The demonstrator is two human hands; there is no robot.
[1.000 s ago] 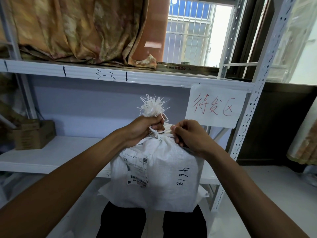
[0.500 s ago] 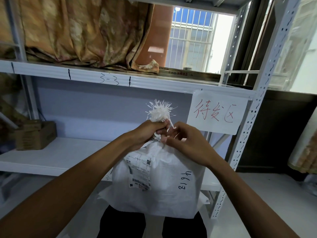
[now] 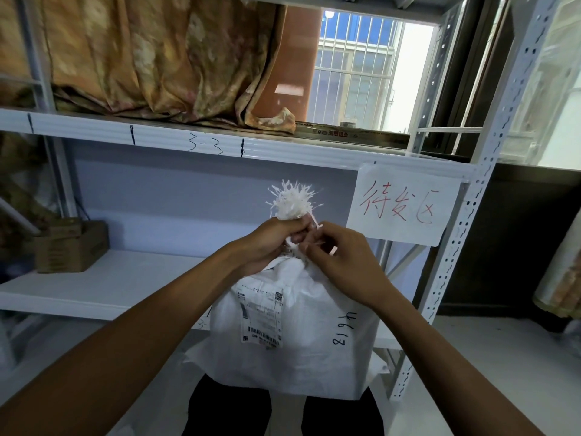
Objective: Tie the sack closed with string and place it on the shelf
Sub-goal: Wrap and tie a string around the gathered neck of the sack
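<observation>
A small cardboard box point(image 3: 70, 245) stands at the far left of the lower shelf point(image 3: 119, 287), well apart from the work. The white board to its right, up to the sack, shows nothing standing on it.

The left hand point(image 3: 270, 243) is closed round the gathered neck of the white woven sack point(image 3: 301, 350), gripping it just under the frayed tuft point(image 3: 290, 201) that sticks up above the fist. The sack hangs in front of the shelf's front edge, above the person's dark-trousered legs. Whether it rests on them I cannot tell. A shipping label point(image 3: 261, 316) and a handwritten number point(image 3: 344, 328) face the camera.

A thin white string point(image 3: 315, 222) shows at the neck, between the two hands. The right hand point(image 3: 339, 262) is just beside the left, its fingertips pinched on the string. How many turns or knots are already made is hidden by the fingers.

To the right, a paper sign point(image 3: 402, 204) with red writing hangs from the upper shelf edge, by the perforated upright point(image 3: 456, 247).

By my reading the tying is the step in hand and the placing is not begun. The next move calls for drawing the string tight and knotting it while the left hand holds the neck bunched. Then both hands should lift the sack over the edge onto the bare board.
</observation>
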